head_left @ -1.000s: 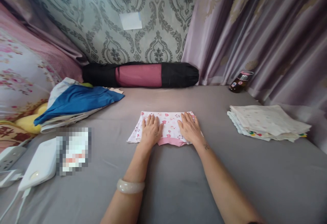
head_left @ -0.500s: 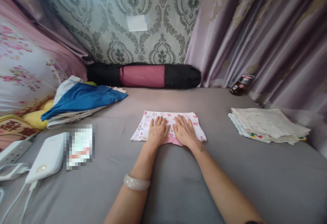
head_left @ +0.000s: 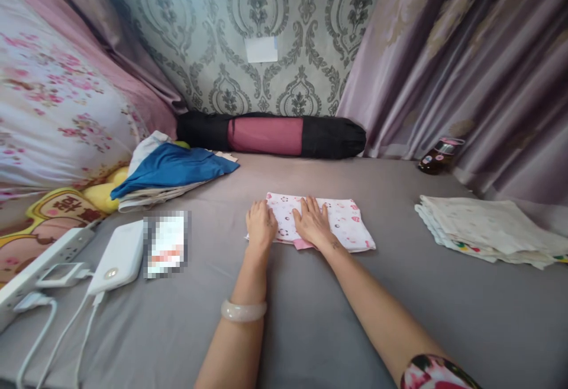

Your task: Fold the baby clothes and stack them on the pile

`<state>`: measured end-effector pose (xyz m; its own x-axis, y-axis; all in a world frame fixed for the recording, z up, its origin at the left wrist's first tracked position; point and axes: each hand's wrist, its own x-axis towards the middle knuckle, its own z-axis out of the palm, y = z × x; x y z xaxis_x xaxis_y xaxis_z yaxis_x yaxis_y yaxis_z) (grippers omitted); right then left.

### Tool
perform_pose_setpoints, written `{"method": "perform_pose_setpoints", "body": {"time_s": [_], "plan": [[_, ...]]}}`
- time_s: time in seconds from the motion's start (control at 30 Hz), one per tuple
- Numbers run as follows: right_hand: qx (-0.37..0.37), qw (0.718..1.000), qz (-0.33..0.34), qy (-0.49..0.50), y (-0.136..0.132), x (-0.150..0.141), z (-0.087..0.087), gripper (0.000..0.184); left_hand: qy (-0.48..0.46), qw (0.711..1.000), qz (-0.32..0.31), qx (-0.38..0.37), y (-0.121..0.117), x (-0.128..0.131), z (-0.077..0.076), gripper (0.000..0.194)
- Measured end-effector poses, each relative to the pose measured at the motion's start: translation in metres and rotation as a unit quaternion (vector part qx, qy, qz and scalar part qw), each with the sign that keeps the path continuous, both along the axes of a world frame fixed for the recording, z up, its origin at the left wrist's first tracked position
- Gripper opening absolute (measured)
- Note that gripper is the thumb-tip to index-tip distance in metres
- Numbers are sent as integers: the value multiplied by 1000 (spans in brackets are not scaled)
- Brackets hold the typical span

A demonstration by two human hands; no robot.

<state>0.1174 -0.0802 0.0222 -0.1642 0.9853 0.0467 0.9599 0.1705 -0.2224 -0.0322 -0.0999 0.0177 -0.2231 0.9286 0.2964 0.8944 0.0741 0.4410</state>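
A folded white cloth printed with pink hearts and small flowers lies on the grey bed sheet in front of me. A strip of pink fabric shows at its near edge. My left hand is at the cloth's left edge, its fingers bent over that edge; the fingertips are hidden. My right hand rests flat on the middle of the cloth with fingers stretched and slightly apart. A pale bangle circles my left wrist.
To the right are a stack of folded pale cloths and a dark bottle. Blue clothing lies at left, near a white power bank, cables and a power strip. A black and pink rolled bag lies along the wall.
My left hand has shifted from lying flat on the cloth to its left edge, with the fingers now bent. The right hand stays flat on it. The view has turned left.
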Motion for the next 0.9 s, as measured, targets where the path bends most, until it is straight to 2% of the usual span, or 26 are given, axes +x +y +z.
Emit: {"method": "perform_pose_setpoints", "body": {"time_s": [0.13,0.27,0.47,0.63,0.9], "plan": [[-3,1000,2,-1,0,2,-3,62,-44,999,13,-5,7,-5,-2,33],[-20,1000,-3,4,1,1,3,62,-83,996,29,-23,10,-9,0,35],[-23,999,20,30,1,-25,10,60,-121,992,33,-12,11,-14,0,40],[-3,999,25,35,0,-46,4,59,-135,990,47,-6,13,-19,0,42],[7,1000,21,19,-1,-45,2,59,-173,982,76,11,13,-22,2,41]]}}
